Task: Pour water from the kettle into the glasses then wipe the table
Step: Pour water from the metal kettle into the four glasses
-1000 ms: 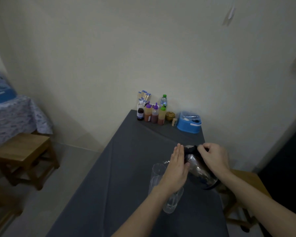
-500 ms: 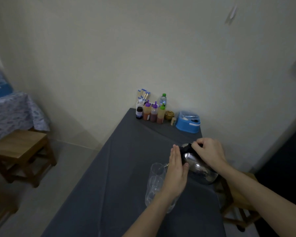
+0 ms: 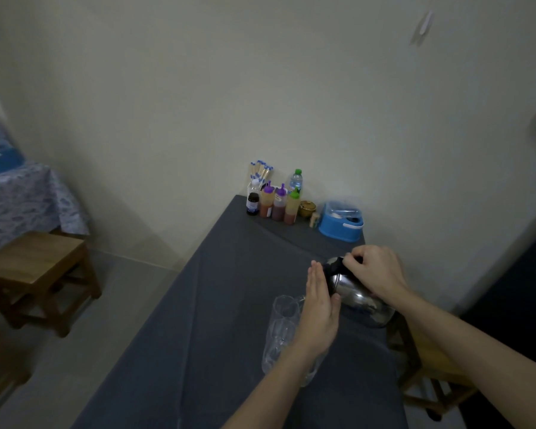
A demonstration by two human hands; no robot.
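Note:
A shiny steel kettle point(image 3: 351, 293) with a black lid is tilted to the left over the grey-clothed table point(image 3: 223, 305). My right hand point(image 3: 374, 270) grips its black top handle. My left hand point(image 3: 318, 311) is flat, fingers straight and together, pressed against the kettle's left side near the spout. Clear glasses point(image 3: 280, 331) stand just left of and partly behind my left hand; the farthest one sits under the spout. Whether water is flowing is too dim to tell.
At the table's far end stand sauce bottles point(image 3: 274, 204), a water bottle point(image 3: 295, 181), a straw holder point(image 3: 260, 172), a small jar point(image 3: 307, 208) and a blue box point(image 3: 341, 222). Wooden stools stand left point(image 3: 41, 267) and right point(image 3: 427, 360) of the table.
The kettle and both hands have shifted slightly away from me along the table, the kettle staying tilted toward the glasses. The camera has moved a little.

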